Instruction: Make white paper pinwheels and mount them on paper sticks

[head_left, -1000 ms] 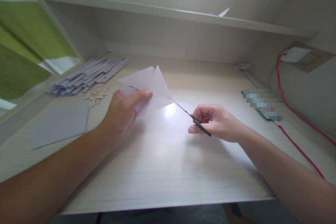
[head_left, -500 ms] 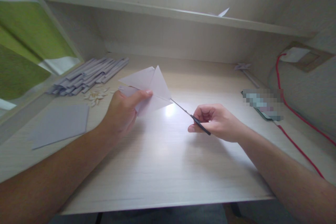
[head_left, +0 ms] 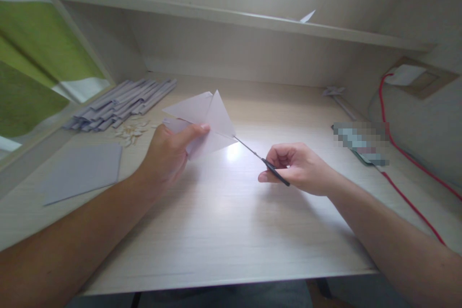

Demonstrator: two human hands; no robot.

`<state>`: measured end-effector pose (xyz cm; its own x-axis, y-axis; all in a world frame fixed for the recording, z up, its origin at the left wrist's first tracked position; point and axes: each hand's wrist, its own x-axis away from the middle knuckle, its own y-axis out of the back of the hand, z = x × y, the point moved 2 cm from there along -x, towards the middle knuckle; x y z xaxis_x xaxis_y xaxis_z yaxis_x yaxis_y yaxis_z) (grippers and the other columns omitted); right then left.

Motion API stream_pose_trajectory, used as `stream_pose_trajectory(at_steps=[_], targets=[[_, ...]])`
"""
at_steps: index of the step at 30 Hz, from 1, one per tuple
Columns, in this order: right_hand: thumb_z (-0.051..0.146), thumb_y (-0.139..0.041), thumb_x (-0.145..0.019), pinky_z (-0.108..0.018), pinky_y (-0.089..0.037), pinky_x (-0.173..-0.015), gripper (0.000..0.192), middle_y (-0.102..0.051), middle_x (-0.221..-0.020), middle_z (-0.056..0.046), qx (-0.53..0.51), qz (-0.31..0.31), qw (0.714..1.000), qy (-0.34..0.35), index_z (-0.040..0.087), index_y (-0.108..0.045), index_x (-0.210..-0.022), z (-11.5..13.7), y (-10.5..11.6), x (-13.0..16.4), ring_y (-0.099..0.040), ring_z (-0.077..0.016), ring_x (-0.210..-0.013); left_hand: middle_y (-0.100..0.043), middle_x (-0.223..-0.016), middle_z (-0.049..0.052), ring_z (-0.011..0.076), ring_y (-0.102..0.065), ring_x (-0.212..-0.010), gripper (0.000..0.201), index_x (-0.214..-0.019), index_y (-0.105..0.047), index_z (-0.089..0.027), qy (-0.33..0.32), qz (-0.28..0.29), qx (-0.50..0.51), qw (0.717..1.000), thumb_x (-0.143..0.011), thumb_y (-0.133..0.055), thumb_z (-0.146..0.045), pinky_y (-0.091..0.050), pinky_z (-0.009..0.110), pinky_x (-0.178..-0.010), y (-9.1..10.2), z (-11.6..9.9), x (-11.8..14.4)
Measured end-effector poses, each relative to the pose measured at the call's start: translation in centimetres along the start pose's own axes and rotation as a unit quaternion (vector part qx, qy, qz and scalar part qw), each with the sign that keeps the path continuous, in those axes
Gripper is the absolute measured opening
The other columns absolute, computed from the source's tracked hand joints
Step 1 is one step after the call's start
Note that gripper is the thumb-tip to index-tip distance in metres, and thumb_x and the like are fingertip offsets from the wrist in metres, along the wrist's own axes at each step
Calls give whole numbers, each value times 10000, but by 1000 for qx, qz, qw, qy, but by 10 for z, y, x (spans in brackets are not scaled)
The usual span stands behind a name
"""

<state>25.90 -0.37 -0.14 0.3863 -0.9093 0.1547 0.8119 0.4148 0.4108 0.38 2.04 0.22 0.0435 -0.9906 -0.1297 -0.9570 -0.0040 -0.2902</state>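
Observation:
My left hand holds a folded pale lilac paper above the desk, thumb on top of its lower fold. My right hand grips black-handled scissors. Their thin blades reach left to the paper's right corner and touch its edge. Both hands hover over the middle of the light wooden desk.
A stack of folded lilac paper strips lies at the back left, small paper scraps beside it. A flat lilac sheet lies left. A red cable and a blurred object are at the right. A shelf runs overhead.

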Motion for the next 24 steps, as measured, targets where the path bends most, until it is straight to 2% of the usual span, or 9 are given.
stream_pose_trajectory(at_steps=[4,11,15,18,24], targets=[[448,-939,-663,-234,-262,-494,467,-473,-586,71,-4,2,1000,5,181,-556,-661,0,0,0,-389,-81,-550,-767,-942,12,242,-703,-889,191,-850,-725,-234,7,-7,-15,1000,-682,-818,-235,-523,303,-705,0,-1,0],[422,-944,-660,-231,-244,-487,476,-466,-569,77,-15,3,1000,7,183,-532,-650,0,0,-1,-374,-75,-540,-767,-927,16,230,-688,-833,227,-872,-743,-230,6,-9,-15,1000,-667,-840,-244,-525,301,-678,1,0,0],[412,-944,-655,-227,-227,-475,490,-455,-553,82,-27,2,1000,17,185,-511,-636,-2,-1,-2,-356,-69,-528,-760,-883,4,204,-691,-815,183,-803,-738,-214,11,-15,-17,1000,-657,-844,-240,-509,266,-639,1,-1,0],[418,-935,-663,-225,-228,-473,480,-453,-549,81,-21,0,1000,21,183,-518,-632,-2,-1,-2,-354,-69,-528,-755,-866,2,183,-679,-783,196,-824,-745,-203,13,-18,-18,1000,-656,-841,-234,-489,251,-616,0,-1,0],[445,-934,-645,-224,-292,-486,450,-528,-594,65,33,3,999,-15,185,-569,-694,-4,5,-3,-424,-85,-549,-739,-822,-10,148,-636,-704,191,-817,-739,-197,-10,-25,-32,999,-664,-847,-237,-485,247,-633,3,2,-2]])
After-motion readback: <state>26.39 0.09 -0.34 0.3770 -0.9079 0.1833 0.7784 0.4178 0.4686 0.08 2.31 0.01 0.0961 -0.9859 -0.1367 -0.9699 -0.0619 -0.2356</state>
